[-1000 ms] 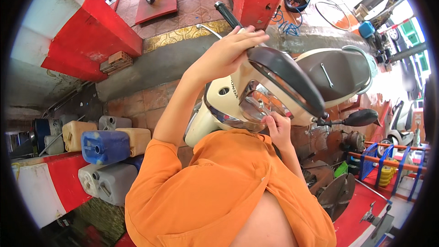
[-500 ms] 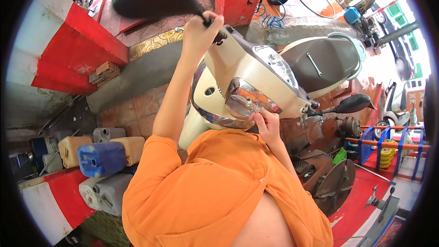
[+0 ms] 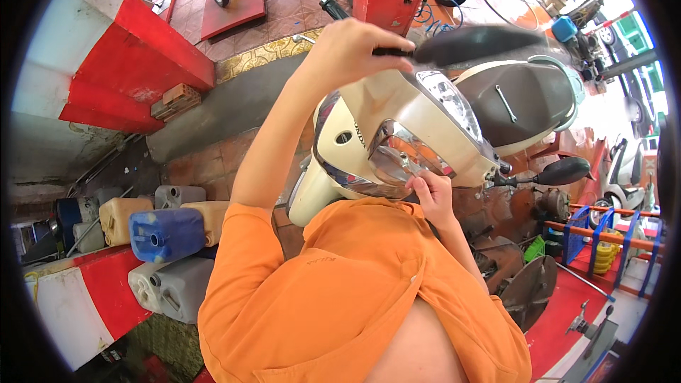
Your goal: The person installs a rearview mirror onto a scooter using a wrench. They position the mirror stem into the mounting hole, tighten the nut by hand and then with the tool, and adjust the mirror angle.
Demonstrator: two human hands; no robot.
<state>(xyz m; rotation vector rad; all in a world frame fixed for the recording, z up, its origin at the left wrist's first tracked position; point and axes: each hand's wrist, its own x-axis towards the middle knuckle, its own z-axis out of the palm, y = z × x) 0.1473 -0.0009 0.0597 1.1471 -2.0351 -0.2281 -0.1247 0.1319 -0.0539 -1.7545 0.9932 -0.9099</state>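
My left hand (image 3: 355,50) is closed round the dark stem of a black rear-view mirror (image 3: 475,45), above the front of a cream scooter (image 3: 383,99). The mirror's head is smeared by motion and points right, over the headlight (image 3: 447,99). Whether its stem is still joined to the handlebar is hidden behind the hand. Close to my orange shirt, my right hand (image 3: 431,195) pinches a thin silvery wrench (image 3: 410,164) in front of the scooter's shiny front lamp (image 3: 404,147). Most of that wrench is hard to make out against the reflections.
Another wrench (image 3: 506,103) lies on the brown seat (image 3: 489,92). The scooter's other mirror (image 3: 564,171) sticks out at right. Plastic jerrycans, one a blue jerrycan (image 3: 166,234), stand at left. A red-and-white pillar (image 3: 135,64) rises at far left, a blue rack (image 3: 603,230) at right.
My left hand has swung the mirror from pointing left to pointing right, uncovering the handlebar grip. My right hand stays at the front lamp with the wrench. The whole view has shifted slightly.
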